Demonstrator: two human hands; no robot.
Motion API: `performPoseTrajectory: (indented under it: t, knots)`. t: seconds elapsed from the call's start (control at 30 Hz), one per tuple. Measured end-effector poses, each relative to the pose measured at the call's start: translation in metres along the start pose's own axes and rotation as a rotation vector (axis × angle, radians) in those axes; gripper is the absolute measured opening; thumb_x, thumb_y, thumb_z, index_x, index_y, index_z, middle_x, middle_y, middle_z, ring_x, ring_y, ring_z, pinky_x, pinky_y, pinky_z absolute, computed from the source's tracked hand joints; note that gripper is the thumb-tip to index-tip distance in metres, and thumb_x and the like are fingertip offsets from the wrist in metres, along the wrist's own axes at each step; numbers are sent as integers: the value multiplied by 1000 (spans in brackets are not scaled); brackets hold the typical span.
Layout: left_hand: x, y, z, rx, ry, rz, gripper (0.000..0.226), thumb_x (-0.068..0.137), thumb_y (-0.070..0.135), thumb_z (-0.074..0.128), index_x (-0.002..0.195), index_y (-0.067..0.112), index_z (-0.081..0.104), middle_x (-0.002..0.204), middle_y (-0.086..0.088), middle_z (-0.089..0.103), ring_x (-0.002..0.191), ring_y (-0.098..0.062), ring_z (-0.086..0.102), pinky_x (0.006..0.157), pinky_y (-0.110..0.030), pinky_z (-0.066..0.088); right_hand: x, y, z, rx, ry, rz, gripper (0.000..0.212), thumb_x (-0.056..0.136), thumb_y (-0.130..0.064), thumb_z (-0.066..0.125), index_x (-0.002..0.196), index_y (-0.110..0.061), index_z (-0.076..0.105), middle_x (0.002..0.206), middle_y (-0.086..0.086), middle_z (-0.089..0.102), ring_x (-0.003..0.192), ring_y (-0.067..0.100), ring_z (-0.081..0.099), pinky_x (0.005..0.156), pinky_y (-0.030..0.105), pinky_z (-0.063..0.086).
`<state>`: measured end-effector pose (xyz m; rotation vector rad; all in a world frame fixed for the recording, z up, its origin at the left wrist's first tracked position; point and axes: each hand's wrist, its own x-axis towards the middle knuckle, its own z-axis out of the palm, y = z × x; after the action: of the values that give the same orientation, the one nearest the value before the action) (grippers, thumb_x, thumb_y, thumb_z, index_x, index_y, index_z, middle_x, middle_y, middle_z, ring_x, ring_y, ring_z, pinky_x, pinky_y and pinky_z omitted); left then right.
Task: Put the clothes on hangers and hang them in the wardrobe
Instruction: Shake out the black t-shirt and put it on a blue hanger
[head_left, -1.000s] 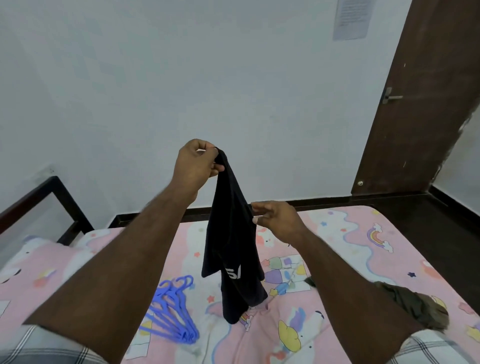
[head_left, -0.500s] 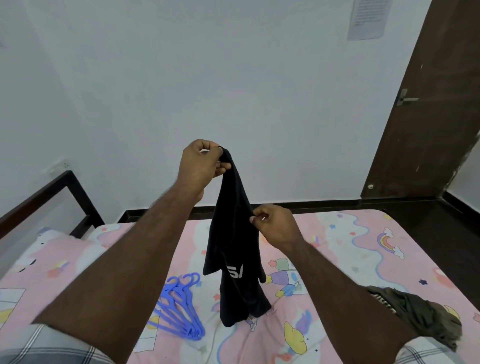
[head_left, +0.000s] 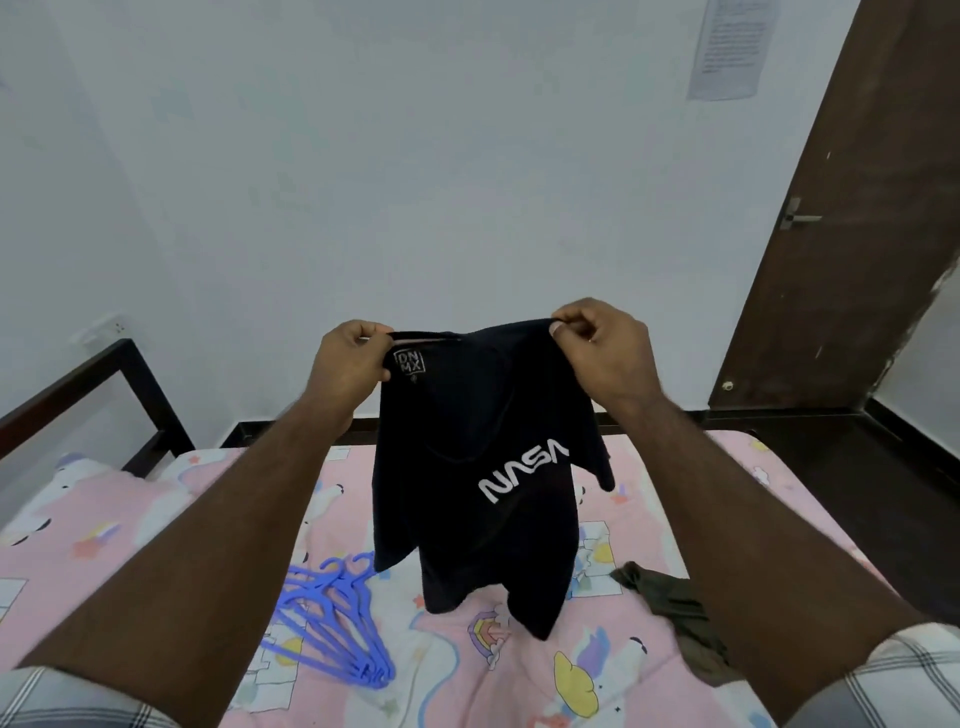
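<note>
We held the black T-shirt (head_left: 478, 467) by its top edge — left hand (head_left: 349, 364) and right hand (head_left: 602, 348) each pinching it — hanging lengthwise above the blue hangers (head_left: 332, 623), nearer our left.

Text on the wall notice (head_left: 731, 48) too small to read, top cut by frame edge. Right forearm covers part of the olive garment (head_left: 675, 613). Black t-shirt (head_left: 483, 519) overlaps the blue hangers' (head_left: 332, 618) hooks.
</note>
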<state>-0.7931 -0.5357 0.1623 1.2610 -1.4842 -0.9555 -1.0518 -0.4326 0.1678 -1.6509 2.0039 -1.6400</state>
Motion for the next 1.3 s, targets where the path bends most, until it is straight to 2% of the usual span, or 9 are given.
performPoseTrajectory:
  t: [0.2,0.33,0.43,0.53,0.67,0.83,1.07,1.17,1.3]
  knots:
    - [-8,-27,6,9,-136,-59,18,100,15,52,105,11,68,82,-3,64,53,-16,54,42,-17,42,12,-28,-7,-114,-20,-138,13,88,-26,64,97,-26,74,80,-17,68,81,7,65,83,30,54]
    - [-19,-49,20,-65,-223,-91,14,101,14,53,101,12,67,81,-7,62,50,-13,52,60,-32,56,15,-38,-10,-129,-33,-151,13,87,-27,65,96,-26,74,75,-19,65,79,6,63,83,31,54]
    - [-30,-58,34,-69,-248,-38,18,102,8,50,102,7,68,80,-6,65,50,-7,55,50,-16,45,14,-42,-13,-119,-47,-125,12,86,-26,65,93,-26,74,74,-16,67,77,6,64,80,29,54]
    - [-44,-73,47,-80,-292,-34,21,102,-1,46,111,3,65,94,-7,69,55,-1,59,46,-9,39,15,-46,-19,-101,-45,-107,10,86,-23,65,90,-26,74,71,-15,66,72,3,61,76,24,53]
    - [-56,-112,64,-4,-472,-99,42,92,-19,46,122,7,62,118,-13,67,85,-15,65,57,-14,49,17,-50,-32,-34,-19,-67,9,86,-20,66,86,-25,74,68,-13,67,67,-1,60,69,16,50]
    - [-66,-127,87,175,-675,-119,53,91,-14,55,136,14,57,130,-1,62,61,-1,60,64,-12,51,19,-50,-43,56,5,-17,8,85,-19,69,85,-23,75,71,-7,70,70,5,65,74,26,57]
    - [-83,-129,111,156,-671,6,41,85,0,71,119,23,66,111,16,68,98,10,61,82,-15,43,19,-46,-57,118,36,36,8,85,-18,69,82,-24,74,69,-9,69,66,4,64,63,24,49]
    - [-90,-142,113,119,-667,-16,49,79,0,73,117,26,56,118,13,60,108,-15,63,84,-26,54,19,-45,-61,131,53,43,8,85,-18,69,82,-24,74,71,-7,70,67,5,65,64,23,49]
    - [-100,-140,124,73,-523,-5,18,92,9,68,103,17,56,107,5,63,64,-21,67,56,-32,56,17,-44,-61,146,52,45,9,85,-17,69,82,-24,74,72,-6,71,67,6,65,63,23,49]
